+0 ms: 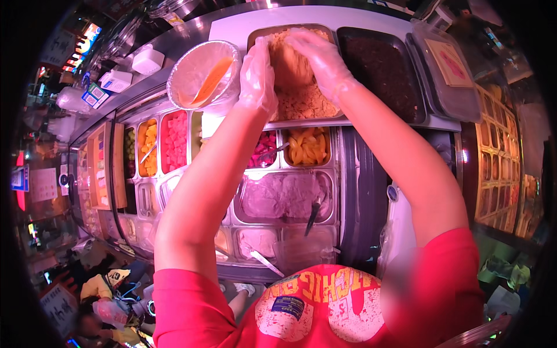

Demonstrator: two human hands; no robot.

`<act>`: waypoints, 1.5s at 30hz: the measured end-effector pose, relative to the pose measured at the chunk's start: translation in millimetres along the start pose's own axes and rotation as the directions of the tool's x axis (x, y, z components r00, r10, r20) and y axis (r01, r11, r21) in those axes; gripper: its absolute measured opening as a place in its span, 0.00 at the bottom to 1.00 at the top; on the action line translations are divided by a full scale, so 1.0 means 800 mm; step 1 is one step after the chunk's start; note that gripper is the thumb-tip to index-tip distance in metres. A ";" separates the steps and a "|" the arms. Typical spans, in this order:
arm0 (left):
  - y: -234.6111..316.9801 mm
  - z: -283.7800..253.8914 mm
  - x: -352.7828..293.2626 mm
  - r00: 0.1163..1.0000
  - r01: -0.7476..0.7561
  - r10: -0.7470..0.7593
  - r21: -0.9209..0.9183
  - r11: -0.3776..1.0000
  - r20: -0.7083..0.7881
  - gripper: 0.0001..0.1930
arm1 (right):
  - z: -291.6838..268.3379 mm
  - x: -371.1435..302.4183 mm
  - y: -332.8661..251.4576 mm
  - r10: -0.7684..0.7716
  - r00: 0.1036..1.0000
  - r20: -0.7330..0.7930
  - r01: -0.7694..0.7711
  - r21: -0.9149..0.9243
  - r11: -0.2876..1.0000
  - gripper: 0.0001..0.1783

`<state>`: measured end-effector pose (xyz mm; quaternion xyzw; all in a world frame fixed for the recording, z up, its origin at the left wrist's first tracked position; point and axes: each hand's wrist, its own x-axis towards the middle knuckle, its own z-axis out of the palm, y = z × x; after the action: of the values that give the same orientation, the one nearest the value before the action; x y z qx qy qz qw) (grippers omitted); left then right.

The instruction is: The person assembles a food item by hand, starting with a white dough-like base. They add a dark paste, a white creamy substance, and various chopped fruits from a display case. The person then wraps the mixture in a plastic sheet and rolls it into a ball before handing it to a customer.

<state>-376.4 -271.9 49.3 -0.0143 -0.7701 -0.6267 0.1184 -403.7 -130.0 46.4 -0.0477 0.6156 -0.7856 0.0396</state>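
My left hand [257,76] and my right hand [322,61], both in clear plastic gloves, close from two sides around a rounded, crumb-coated lump [293,68]. It sits in a metal tray [313,123] of pale tan crumbs [303,104]. My fingers curve over its far side and partly hide it; what lies under the coating does not show. Left of my left hand is a white bowl [175,71] with an orange spatula-like tool [213,80] in it. Just right of my right hand, a dark tray holds black crumbs [380,75].
Below my forearms are metal pans of yellow fruit pieces [307,146], pink cubes [174,136] and purple paste [281,194] with a dark-handled utensil [314,216]. Stacked clear lids [444,69] stand at the right. White boxes [148,60] line the counter's left edge.
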 end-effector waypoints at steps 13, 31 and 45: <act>0.023 0.014 -0.016 0.927 0.225 -0.361 -0.611 0.759 -0.107 0.27 | 0.009 -0.007 0.012 0.010 0.939 -0.343 0.081 0.249 0.965 0.37; -0.011 0.038 -0.014 0.930 0.259 -0.364 -0.623 0.738 -0.045 0.25 | 0.001 0.005 0.031 0.174 0.920 -0.350 -0.184 0.006 0.983 0.28; -0.002 0.046 -0.022 0.925 0.272 -0.370 -0.527 0.805 -0.089 0.24 | 0.032 -0.021 0.025 0.203 0.901 -0.382 -0.151 0.163 0.975 0.24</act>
<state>-365.6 -234.0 37.7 0.1452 -0.5552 -0.8156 0.0741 -383.5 -157.6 32.3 0.1714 0.5606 -0.8101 -0.0115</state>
